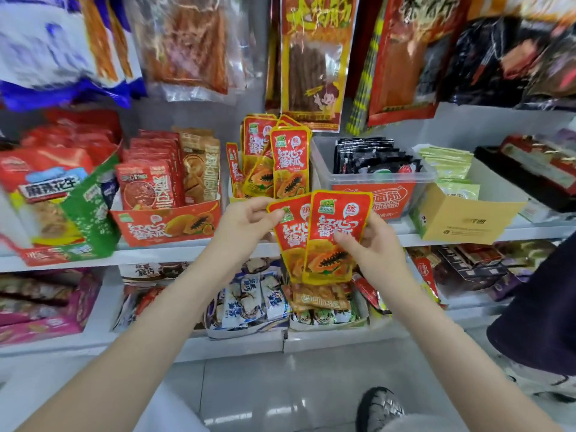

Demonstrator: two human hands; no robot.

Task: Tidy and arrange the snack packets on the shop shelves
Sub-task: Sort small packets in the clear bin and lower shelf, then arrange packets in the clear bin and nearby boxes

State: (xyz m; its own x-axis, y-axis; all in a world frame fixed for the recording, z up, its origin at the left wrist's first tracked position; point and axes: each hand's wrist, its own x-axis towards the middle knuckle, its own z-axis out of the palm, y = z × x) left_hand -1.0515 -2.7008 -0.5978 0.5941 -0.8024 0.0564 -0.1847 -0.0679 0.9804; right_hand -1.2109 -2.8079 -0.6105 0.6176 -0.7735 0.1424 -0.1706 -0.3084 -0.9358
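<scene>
The right hand [371,247] grips the front papaya packet [335,235] by its side. The left hand [246,218] pinches the top corner of the packet behind [291,232]. Both packets stand tall, tops up. Their home, the standing papaya row [280,160], is straight above and behind. The clear tub [324,169] sits tight on its right, so room is small.
</scene>
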